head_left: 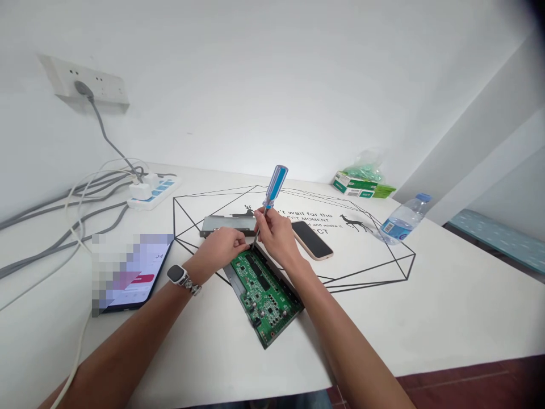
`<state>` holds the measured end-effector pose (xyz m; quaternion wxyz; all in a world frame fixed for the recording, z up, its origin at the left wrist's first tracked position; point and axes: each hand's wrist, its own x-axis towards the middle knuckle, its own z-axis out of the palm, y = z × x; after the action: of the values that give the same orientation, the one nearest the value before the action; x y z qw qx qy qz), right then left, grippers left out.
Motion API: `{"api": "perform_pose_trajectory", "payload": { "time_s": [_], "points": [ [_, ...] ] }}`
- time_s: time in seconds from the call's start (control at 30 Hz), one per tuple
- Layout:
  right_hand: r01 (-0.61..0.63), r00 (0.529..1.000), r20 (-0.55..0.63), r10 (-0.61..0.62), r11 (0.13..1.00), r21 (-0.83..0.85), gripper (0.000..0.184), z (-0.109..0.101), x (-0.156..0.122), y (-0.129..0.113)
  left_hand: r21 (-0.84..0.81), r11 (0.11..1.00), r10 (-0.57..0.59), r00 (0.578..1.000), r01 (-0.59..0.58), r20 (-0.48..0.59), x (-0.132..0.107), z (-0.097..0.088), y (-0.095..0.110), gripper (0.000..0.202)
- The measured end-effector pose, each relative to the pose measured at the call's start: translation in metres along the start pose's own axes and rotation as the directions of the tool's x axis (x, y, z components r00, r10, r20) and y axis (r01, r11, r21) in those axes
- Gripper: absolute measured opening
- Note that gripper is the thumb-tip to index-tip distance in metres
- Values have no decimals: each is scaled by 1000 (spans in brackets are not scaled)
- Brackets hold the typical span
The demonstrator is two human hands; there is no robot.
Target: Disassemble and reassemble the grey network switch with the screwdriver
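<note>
A green circuit board (pixel 266 298) in a dark metal frame lies slantwise on the white table in front of me. My right hand (pixel 276 230) grips a screwdriver (pixel 276 184) low down, near where its clear-and-blue handle meets the shaft. The screwdriver leans slightly right, its shaft pointing down at the board's far end; the tip is hard to make out. My left hand (pixel 223 247) has its fingers pinched together at that same far end, close to the shaft. Whatever lies between those fingertips is hidden. Behind both hands sits a flat grey metal cover (pixel 227 223).
A phone (pixel 313 240) lies face up right of my right hand. To the left is a tablet (pixel 136 278), partly blurred out. Cables run from a power strip (pixel 155 190) across the left side. A water bottle (pixel 404 218) and a green-white box (pixel 355 184) stand at right.
</note>
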<state>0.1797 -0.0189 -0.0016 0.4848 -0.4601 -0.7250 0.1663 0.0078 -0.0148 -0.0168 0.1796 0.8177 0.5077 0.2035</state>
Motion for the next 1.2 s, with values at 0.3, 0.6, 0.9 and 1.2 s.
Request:
{"api": "perform_pose_trajectory", "payload": {
  "time_s": [0.3,0.6,0.9,1.2],
  "points": [
    [-18,995,100,20,1000,-20,30,-4,-1,-7,-288,926,208,967,-243,-148,5,13,3,20],
    [-24,978,-206,32,999,43,29,-3,1,-19,-369,898,185,967,-239,-176,3,16,5,24],
    [19,915,-396,-75,989,-144,33,-1,6,-29,-385,895,175,971,-226,-164,2,14,5,27],
    [-46,913,-404,-56,970,-239,34,-2,6,-32,-375,898,180,970,-231,-166,1,12,7,28]
  ]
}}
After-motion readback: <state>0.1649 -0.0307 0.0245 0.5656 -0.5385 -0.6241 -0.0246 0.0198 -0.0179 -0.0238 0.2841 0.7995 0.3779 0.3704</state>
